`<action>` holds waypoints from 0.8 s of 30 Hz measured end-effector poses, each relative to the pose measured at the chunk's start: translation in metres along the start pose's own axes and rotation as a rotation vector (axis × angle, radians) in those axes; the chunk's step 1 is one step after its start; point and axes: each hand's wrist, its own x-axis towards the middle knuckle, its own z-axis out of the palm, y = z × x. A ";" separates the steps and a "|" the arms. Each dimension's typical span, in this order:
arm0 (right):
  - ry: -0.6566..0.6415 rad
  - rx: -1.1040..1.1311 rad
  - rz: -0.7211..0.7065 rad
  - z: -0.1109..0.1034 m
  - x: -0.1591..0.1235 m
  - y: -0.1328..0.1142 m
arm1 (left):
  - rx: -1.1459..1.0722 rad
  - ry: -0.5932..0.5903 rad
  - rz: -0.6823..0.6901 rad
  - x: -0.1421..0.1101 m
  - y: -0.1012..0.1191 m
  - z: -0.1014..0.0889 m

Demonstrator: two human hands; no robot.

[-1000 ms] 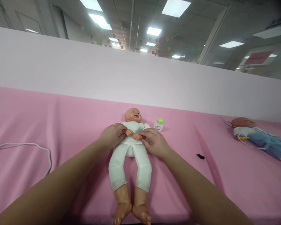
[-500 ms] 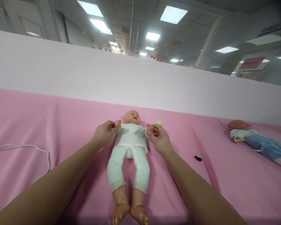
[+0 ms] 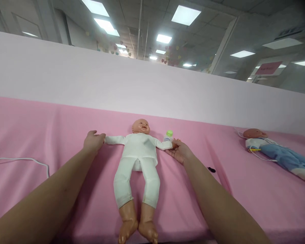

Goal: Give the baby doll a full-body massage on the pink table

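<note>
A baby doll (image 3: 139, 149) in a white top and trousers lies on its back on the pink sheet (image 3: 73, 135), feet towards me. Its arms are stretched out to both sides. My left hand (image 3: 94, 141) is closed around the doll's hand on the left, which it hides. On the right, my right hand (image 3: 180, 151) holds the doll's other hand between thumb and fingers. Just behind that doll arm stands a small bottle (image 3: 168, 135) with a green cap, its lower part hidden.
A second doll (image 3: 279, 152) in blue and white clothes lies at the far right, with a thin tube about it. A small black object (image 3: 211, 169) rests right of my right forearm. At the left runs a white cable (image 3: 22, 159). A white wall (image 3: 142, 86) borders the back.
Both my hands have moved outward, drawing the doll's arms from bent beside its chest to straight out sideways. More of the green-capped bottle now shows.
</note>
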 end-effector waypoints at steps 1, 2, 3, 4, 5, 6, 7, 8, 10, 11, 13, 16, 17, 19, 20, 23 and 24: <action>-0.024 0.049 0.012 0.000 0.000 0.000 | 0.049 -0.023 0.022 0.001 0.001 -0.001; -0.037 0.086 0.021 0.000 0.000 0.000 | 0.100 -0.053 0.047 0.000 0.002 -0.002; -0.038 0.107 0.027 0.000 -0.001 0.000 | 0.145 -0.080 0.068 0.000 0.003 -0.003; -0.032 0.124 0.028 0.001 -0.002 -0.001 | 0.184 -0.105 0.087 -0.001 0.005 -0.003; -0.022 0.142 0.021 0.002 -0.002 -0.001 | 0.224 -0.129 0.105 -0.003 0.006 -0.004; -0.008 0.161 0.006 0.003 -0.004 -0.002 | 0.257 -0.146 0.120 -0.004 0.008 -0.004; 0.005 0.181 -0.012 0.005 -0.005 -0.002 | 0.280 -0.153 0.132 -0.005 0.009 -0.004; 0.013 0.200 -0.032 0.006 -0.006 -0.003 | 0.291 -0.151 0.140 -0.006 0.010 -0.004; 0.009 0.221 -0.058 0.009 -0.009 -0.004 | 0.311 -0.157 0.140 -0.007 0.011 -0.004; 0.000 0.216 -0.056 0.010 -0.010 -0.003 | 0.320 -0.165 0.134 -0.008 0.012 -0.005; -0.026 0.179 -0.031 0.013 -0.012 -0.002 | 0.339 -0.162 0.132 -0.008 0.013 -0.006; -0.091 0.081 0.035 0.016 -0.014 0.002 | 0.356 -0.096 0.192 -0.013 0.017 -0.008; -0.110 0.054 0.048 0.017 -0.014 0.004 | 0.356 -0.074 0.231 -0.017 0.019 -0.008; -0.137 0.019 0.058 0.017 -0.014 0.005 | 0.345 -0.061 0.329 -0.025 0.025 -0.007; -0.144 0.012 0.056 0.018 -0.014 0.006 | 0.340 -0.068 0.380 -0.031 0.029 -0.005; -0.182 0.006 0.046 0.017 -0.013 0.006 | 0.358 -0.111 0.498 -0.047 0.040 0.003; -0.196 0.004 0.037 0.017 -0.013 0.006 | 0.368 -0.120 0.517 -0.052 0.045 0.004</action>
